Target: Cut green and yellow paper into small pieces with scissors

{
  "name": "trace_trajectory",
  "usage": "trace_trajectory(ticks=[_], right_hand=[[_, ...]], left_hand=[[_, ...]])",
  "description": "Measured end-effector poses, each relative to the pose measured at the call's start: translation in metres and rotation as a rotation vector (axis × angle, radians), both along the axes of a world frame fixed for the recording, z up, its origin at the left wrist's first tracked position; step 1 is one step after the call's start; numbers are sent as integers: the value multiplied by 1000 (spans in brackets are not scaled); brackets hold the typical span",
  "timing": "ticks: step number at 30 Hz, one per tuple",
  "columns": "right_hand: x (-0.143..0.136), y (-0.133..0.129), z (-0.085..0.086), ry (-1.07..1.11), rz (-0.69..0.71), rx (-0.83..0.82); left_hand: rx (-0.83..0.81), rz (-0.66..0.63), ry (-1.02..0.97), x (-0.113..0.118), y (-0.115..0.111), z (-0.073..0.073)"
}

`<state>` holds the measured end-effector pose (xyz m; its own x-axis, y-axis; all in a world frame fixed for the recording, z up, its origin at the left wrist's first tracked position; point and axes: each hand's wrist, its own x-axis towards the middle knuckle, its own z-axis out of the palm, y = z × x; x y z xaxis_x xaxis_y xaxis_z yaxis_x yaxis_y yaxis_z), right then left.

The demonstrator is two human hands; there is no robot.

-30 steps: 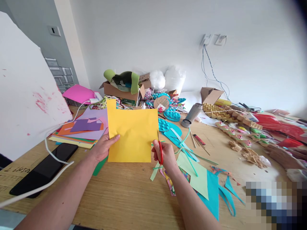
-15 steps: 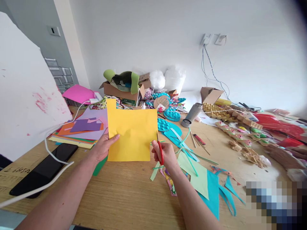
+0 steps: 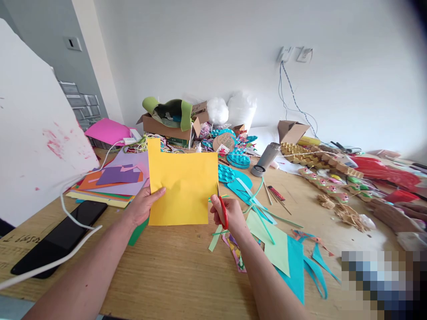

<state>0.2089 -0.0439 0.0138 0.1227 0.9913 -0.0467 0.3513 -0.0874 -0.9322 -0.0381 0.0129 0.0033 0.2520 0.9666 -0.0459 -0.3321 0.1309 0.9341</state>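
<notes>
My left hand (image 3: 144,205) grips a yellow sheet of paper (image 3: 183,186) by its lower left edge, thumb in front. The sheet stands upright above the table, with a narrow tab rising at its upper left corner. Red-handled scissors (image 3: 224,213) are in my right hand (image 3: 231,215), its fingers wrapped round the handles. Their blades point up along the paper's right edge, and I cannot tell how far apart they are. Below my left hand lies a piece of green paper (image 3: 138,233). Paper scraps (image 3: 236,253) lie under my right hand.
Left are a black phone (image 3: 60,238), a white cable and stacked coloured paper (image 3: 120,175). Right are light green paper (image 3: 276,249), blue sheets, a grey flask (image 3: 266,160) and egg-carton strips (image 3: 300,153). Another person's hand (image 3: 388,215) rests at the far right. Boxes stand behind.
The view has shifted very slightly. Both hands, the yellow paper and the scissors keep nearly the same positions.
</notes>
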Motion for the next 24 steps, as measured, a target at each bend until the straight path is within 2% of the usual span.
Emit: trace_trajectory(ticks=[24], right_hand=[[3,2,-6,47,14,49]], left_hand=[[-66,-50,32,-2,0,-3]])
